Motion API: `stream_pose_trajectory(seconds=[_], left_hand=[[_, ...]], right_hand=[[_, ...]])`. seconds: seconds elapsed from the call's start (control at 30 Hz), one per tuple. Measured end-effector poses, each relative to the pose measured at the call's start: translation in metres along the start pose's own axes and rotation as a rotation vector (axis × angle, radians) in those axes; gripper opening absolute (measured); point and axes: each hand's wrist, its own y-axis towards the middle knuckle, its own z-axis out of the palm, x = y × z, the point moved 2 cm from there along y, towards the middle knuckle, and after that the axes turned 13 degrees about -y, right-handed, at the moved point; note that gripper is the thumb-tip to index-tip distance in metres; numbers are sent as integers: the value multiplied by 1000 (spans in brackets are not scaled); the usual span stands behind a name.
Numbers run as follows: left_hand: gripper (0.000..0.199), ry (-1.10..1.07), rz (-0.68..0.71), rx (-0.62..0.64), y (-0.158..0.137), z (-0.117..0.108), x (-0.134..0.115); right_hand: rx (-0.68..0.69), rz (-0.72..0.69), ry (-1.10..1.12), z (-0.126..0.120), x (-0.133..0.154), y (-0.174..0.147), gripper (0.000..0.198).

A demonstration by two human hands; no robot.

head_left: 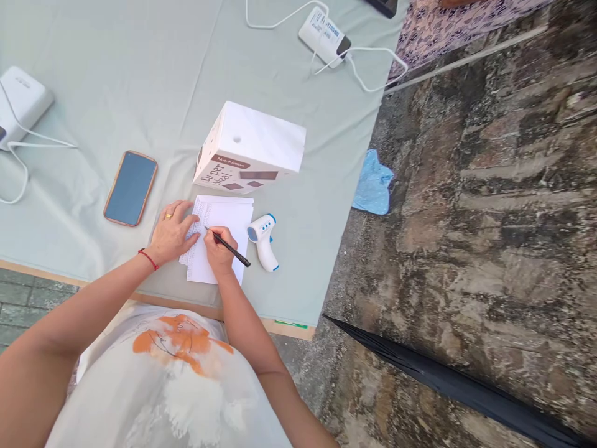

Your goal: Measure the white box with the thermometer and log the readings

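- The right hand (218,250) is closed around a slim black pen (228,247), fingers pinched near the tip, so the point meets the white sheet of paper (224,218) at a writing angle while the barrel leans away to the right.
- The left hand (171,233) lies flat and mostly open, fingers spread on the left edge of the sheet; it grips nothing and seems to pin the paper so it will not slide on the cloth.
- The sheet sits at the near edge of the table, straight ahead of the person, within easy reach of both hands; rows of small writing run down its left side.
- A white and blue pistol-shaped thermometer (263,239) lies on its side just right of the sheet, close to the writing hand.
- A white cardboard box with brown printed lettering (249,149) rests just beyond the sheet, near its far edge.
- A dark-screened phone in a tan case (130,187) lies face up to the left, apart from the paper.
- The pale green tablecloth (116,74) covers the table; white corded devices sit at the far left (21,99) and far right (325,35).
- A blue crumpled cloth (373,185) lies on the stone ground, right of the table edge.
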Motion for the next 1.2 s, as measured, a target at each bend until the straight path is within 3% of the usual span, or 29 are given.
stream_pose_trajectory(seconds=[1.2], left_hand=[[31,-42,-24,16,0,-1,0]], right_hand=[[20,8,8,-3,2,0,18]])
